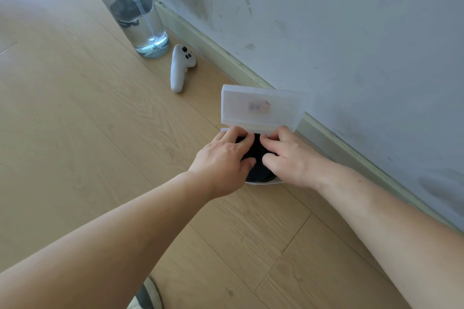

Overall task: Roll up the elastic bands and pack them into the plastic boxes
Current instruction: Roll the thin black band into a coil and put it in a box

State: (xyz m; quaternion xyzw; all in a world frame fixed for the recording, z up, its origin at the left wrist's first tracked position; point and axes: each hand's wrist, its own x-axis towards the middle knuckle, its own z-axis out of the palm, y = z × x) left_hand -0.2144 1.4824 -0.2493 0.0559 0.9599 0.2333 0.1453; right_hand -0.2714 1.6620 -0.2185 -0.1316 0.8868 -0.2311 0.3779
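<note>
- band (256, 158), a black rolled coil, sits in the open plastic box (263, 182) on the floor (100, 133), with the lid (261, 108) standing up behind it.
- my left hand (223, 155) and right hand (291, 158) curl over it, fingertips and thumbs pinching the roll from either side.
- it looks soft, light and springy; i judge it wants to uncoil, so the outer edges are the place to hold.
- the box seems thin and light, likely to slide.

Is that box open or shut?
Open: the lid stands raised; left hand and right hand hold the elastic band in the plastic box.
</note>
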